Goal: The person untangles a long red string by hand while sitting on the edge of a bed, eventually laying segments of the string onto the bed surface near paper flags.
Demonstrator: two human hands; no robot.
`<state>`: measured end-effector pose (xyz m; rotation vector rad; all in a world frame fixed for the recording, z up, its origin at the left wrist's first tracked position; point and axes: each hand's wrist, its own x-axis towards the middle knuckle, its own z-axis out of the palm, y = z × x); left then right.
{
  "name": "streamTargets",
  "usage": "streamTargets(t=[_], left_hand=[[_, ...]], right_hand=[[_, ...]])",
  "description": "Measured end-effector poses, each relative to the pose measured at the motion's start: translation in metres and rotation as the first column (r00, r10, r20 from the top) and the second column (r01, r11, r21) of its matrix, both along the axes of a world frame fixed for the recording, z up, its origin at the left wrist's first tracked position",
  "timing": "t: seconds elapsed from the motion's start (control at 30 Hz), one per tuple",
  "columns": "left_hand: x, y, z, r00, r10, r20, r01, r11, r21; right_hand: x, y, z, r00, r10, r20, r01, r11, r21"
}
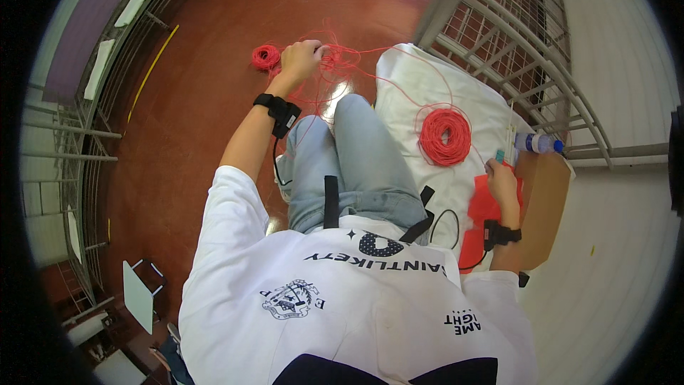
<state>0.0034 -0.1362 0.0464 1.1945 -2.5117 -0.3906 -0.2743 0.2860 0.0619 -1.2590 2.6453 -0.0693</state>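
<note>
My left hand [302,59] reaches out beyond my knees, its fingers closed on loose red cord [339,59] that hangs in a tangle. A small red cord roll [265,57] is just left of that hand; whether it hangs or lies on the floor I cannot tell. A larger coil of red cord [445,137] lies on the white sheet [395,80] to my right. Thin strands run between the tangle and this coil. My right hand [501,182] is right of the coil, above red sheet material [483,200], and pinches a cord strand coming from the coil.
A cardboard box [542,208] stands beside my right forearm, with a plastic bottle [538,143] at its far end. A small teal object [499,156] is by my right fingertips. Metal bed rails [513,48] rise ahead right. A folding chair [138,297] stands behind left.
</note>
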Motion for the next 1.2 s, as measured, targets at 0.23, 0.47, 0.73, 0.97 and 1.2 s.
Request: streamTargets(t=[0.23, 0.47, 0.73, 0.97, 1.2], left_hand=[[0.011, 0.017, -0.012, 0.999, -0.035, -0.019, 0.035, 0.999, 0.011], [0.022, 0.047, -0.033, 0.990, -0.135, 0.043, 0.134, 0.991, 0.021], [0.025, 0.069, -0.039, 0.993, -0.108, -0.043, 0.110, 0.993, 0.039], [0.023, 0.089, -0.051, 0.989, -0.084, -0.122, 0.091, 0.994, 0.053], [0.031, 0.109, -0.060, 0.960, -0.137, -0.246, 0.147, 0.989, 0.021]], right_hand=[[0.021, -0.038, 0.002, 0.951, 0.276, -0.138, -0.253, 0.954, 0.161], [0.071, -0.084, 0.113, 0.936, 0.091, -0.340, -0.055, 0.992, 0.115], [0.138, -0.191, 0.054, 0.808, 0.552, -0.205, -0.589, 0.757, -0.284], [0.136, -0.256, -0.060, 0.775, 0.623, 0.107, -0.630, 0.774, 0.063], [0.154, -0.256, -0.086, 0.695, 0.544, 0.470, -0.376, 0.832, -0.407]])
